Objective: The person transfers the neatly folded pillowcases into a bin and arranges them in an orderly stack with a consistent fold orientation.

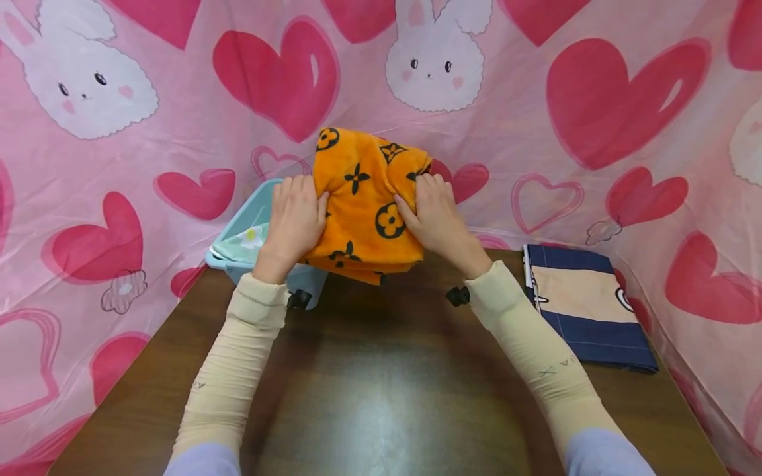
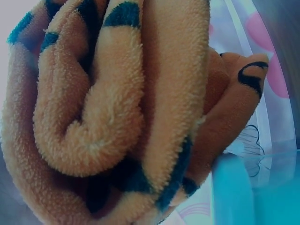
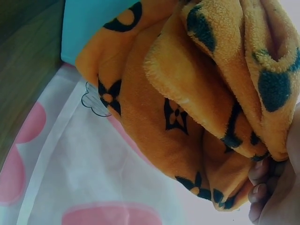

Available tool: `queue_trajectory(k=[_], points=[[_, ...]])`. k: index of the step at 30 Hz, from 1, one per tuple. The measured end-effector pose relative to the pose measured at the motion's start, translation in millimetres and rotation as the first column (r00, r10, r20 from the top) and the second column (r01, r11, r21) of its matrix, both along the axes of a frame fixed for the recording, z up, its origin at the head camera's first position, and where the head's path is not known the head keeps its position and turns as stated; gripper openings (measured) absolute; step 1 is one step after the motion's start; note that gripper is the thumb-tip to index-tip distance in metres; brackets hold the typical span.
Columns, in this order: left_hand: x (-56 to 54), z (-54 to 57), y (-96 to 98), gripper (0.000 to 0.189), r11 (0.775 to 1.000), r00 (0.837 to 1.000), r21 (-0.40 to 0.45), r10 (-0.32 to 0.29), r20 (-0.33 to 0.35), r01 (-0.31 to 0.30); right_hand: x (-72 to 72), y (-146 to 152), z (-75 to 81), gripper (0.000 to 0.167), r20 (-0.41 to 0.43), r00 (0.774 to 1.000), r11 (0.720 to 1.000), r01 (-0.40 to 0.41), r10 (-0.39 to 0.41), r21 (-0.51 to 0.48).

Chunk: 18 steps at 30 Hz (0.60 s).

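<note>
An orange fleecy cloth (image 1: 363,211) with dark flower motifs, folded into several layers, is held up above the table. My left hand (image 1: 293,215) grips its left side, thumb on the near face. On the opposite side my right hand (image 1: 437,215) grips it the same way, and in the right wrist view curled fingertips (image 3: 258,192) show at the cloth's edge. Thick rolled folds of the fleece (image 2: 108,117) fill the left wrist view, which does not show the left fingers. Behind the left hand stands a light blue basket (image 1: 238,221), partly hidden by hand and cloth.
Inside the basket lies a pale green cloth (image 1: 244,243) with a flower print. A folded navy and beige cloth (image 1: 586,297) rests on the brown table (image 1: 381,396) at the right. Pink heart-and-bunny fabric (image 1: 500,132) hangs behind and along the sides.
</note>
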<state>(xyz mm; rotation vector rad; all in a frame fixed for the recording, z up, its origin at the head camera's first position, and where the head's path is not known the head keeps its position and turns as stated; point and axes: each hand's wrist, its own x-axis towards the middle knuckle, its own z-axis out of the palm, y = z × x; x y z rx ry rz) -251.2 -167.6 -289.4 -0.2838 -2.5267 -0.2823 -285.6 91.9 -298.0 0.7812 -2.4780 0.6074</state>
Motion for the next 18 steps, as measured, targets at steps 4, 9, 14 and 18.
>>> queue_trajectory(k=[4,9,14,18], points=[[-0.1,-2.6,-2.8,0.035,1.000,1.000,0.008,-0.004,-0.006,0.004,-0.8,-2.6,0.3,0.043,0.003,1.000,1.000,0.005,-0.005,0.014],[0.2,-2.7,-5.9,0.035,1.000,1.000,0.010,0.000,-0.002,0.000,-0.2,-5.0,1.6,0.041,-0.005,1.000,1.000,-0.005,0.005,0.017],[0.5,-0.1,-9.1,0.035,1.000,1.000,0.014,-0.005,0.000,0.005,-1.4,-8.1,3.3,0.039,-0.023,1.000,1.000,-0.014,0.014,0.018],[0.6,2.5,-12.4,0.034,1.000,1.000,0.013,-0.008,-0.004,0.008,-2.2,-11.2,5.5,0.040,-0.041,0.999,1.000,-0.011,0.012,0.021]])
